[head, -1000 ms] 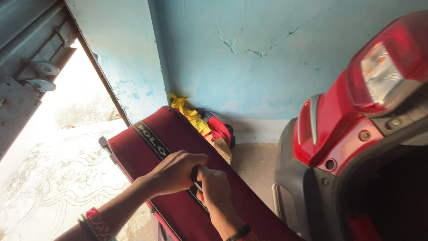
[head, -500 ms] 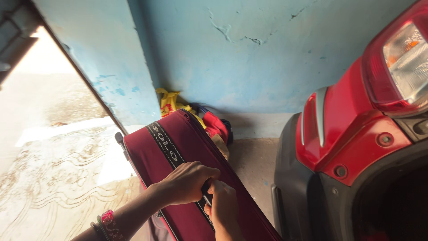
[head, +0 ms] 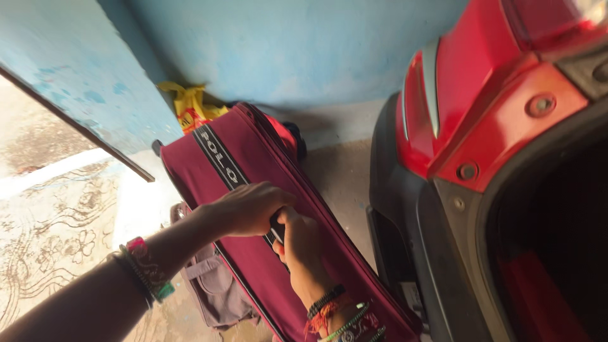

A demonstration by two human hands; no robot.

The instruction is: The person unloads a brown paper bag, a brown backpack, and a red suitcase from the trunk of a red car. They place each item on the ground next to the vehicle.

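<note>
My left hand and right hand meet on the top edge of the maroon suitcase, fingers curled tight around its dark handle. The suitcase stands tilted on the floor, just left of the red scooter, with a yellow bag behind it. Risk, in my judgement: the tilt could swing the case against the scooter's panel, or the handle could slip from my fingers.

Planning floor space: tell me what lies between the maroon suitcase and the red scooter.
Head view: only a bare strip of floor separates the maroon suitcase and the red scooter.
</note>
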